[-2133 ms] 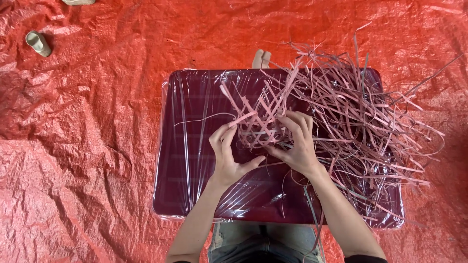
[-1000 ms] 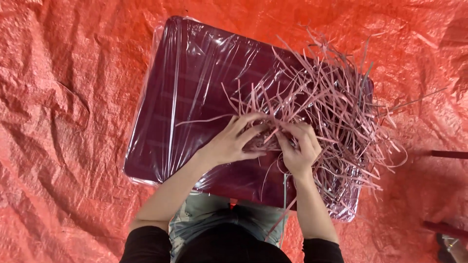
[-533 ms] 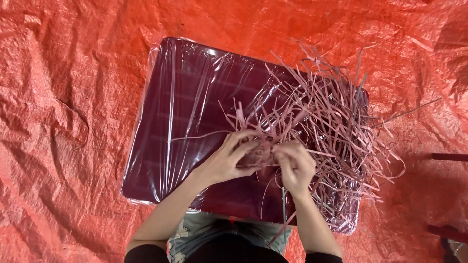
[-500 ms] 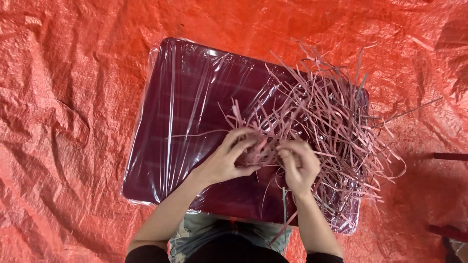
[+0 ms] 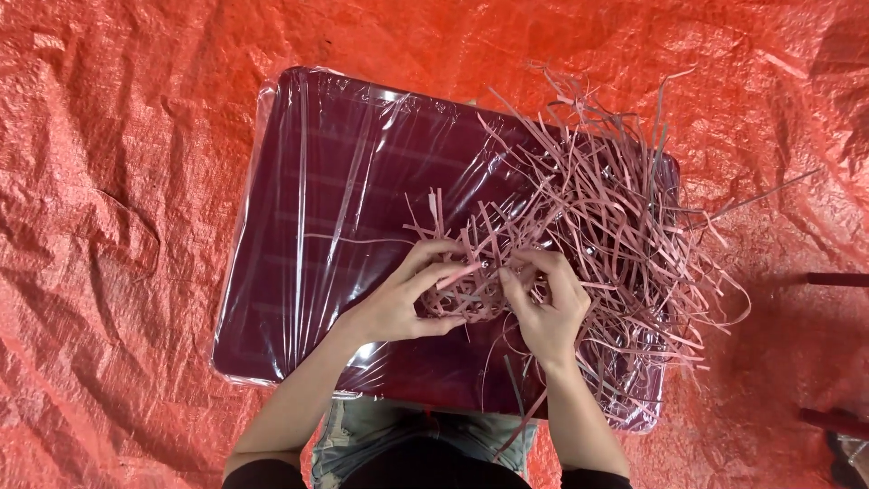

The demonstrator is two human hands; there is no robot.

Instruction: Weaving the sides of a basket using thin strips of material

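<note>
Near the centre of the frame, the left hand and right hand each closed their grip on a small woven bundle of pink flat strips. It lay on a dark maroon rectangular worktop wrapped in clear plastic film. Loose pink strips fanned toward the upper right. Crinkled orange-red tarpaulin surrounded everything.

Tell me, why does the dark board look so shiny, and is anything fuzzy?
In the head view, the clear plastic wrap over the dark purple board catches the light, giving white streaks of glare near its top edge. The pink strips, left hand and right hand look sharp; nothing is noticeably blurred. The orange tarp shows soft shadows in its wrinkles.
</note>
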